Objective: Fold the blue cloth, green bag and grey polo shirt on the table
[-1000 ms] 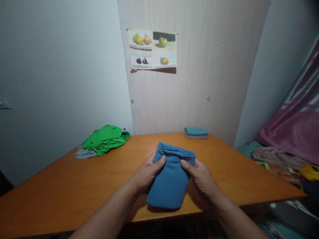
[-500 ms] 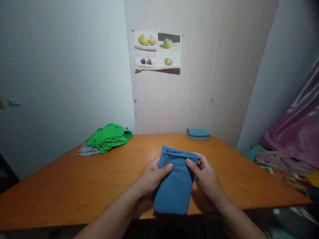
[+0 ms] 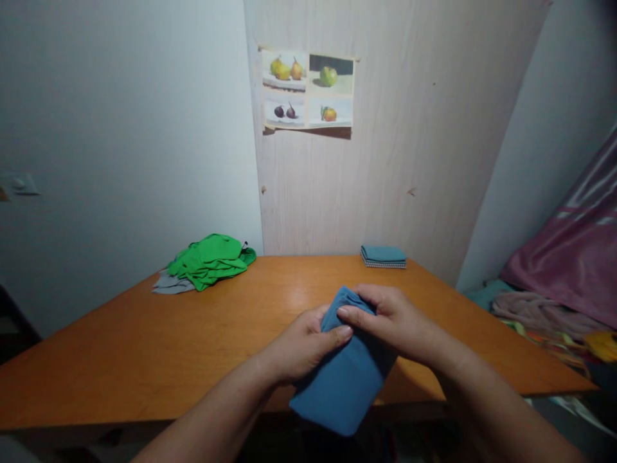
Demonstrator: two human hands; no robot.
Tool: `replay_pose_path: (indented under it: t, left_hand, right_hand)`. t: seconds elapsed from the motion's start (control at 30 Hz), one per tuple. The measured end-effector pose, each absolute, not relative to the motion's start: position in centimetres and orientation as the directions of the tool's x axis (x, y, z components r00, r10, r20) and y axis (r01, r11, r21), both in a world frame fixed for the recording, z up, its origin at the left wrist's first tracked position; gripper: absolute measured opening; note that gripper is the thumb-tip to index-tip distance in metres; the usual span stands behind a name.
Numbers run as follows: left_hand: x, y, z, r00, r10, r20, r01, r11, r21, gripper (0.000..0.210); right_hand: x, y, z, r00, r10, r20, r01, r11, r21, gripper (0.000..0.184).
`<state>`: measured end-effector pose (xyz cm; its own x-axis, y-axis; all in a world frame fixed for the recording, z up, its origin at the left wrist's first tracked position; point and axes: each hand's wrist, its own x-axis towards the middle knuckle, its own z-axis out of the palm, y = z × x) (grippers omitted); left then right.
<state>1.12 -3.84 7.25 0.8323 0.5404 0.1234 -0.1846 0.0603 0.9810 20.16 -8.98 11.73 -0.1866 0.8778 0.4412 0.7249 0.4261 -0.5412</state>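
At lower centre, the left hand and right hand, fingers clasping a folded blue cloth, partly hide it. On the bench, a green heap overlaps grey fabric at left; a folded stack lies right of centre. Pink drapery is cut off at right, clutter below indistinct.

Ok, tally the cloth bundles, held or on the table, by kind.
Blue cloth, held: 1
Crumpled green-and-grey heap: 1
Folded stack: 1
Total: 3 bundles; pieces within the heap can't be counted.
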Motion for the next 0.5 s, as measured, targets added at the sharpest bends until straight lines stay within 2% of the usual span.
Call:
replay_pose_path:
  t: [0.07,0.17,0.3,0.4,0.5]
  left_hand:
    - [1.0,-3.8,7.5,0.841,0.531,0.100,-0.160,0.068,0.985,0.060]
    - [0.5,-3.3,8.0,0.824,0.563,0.063,-0.123,0.069,0.990,0.061]
    - [-0.8,-2.6,8.4,0.797,0.602,0.049,-0.163,0.138,0.977,0.080]
    - [-1.7,-2.6,8.3,0.780,0.621,0.075,-0.225,0.167,0.960,0.084]
    - [-2.3,-3.0,8.0,0.764,0.631,0.139,-0.273,0.121,0.954,0.082]
  right_hand:
    - [20.2,-9.0,12.0,-0.189,0.873,0.450,0.634,0.458,-0.623,0.034]
    - [20.8,-8.8,12.0,-0.085,0.874,0.479,0.514,0.450,-0.730,0.033]
    - [22.7,-8.5,11.1,0.062,0.898,0.436,0.366,0.386,-0.847,0.036]
    - [24.2,-8.1,9.9,0.194,0.894,0.404,0.242,0.355,-0.903,0.038]
    - [25.0,-8.0,8.7,0.271,0.908,0.319,0.098,0.304,-0.948,0.040]
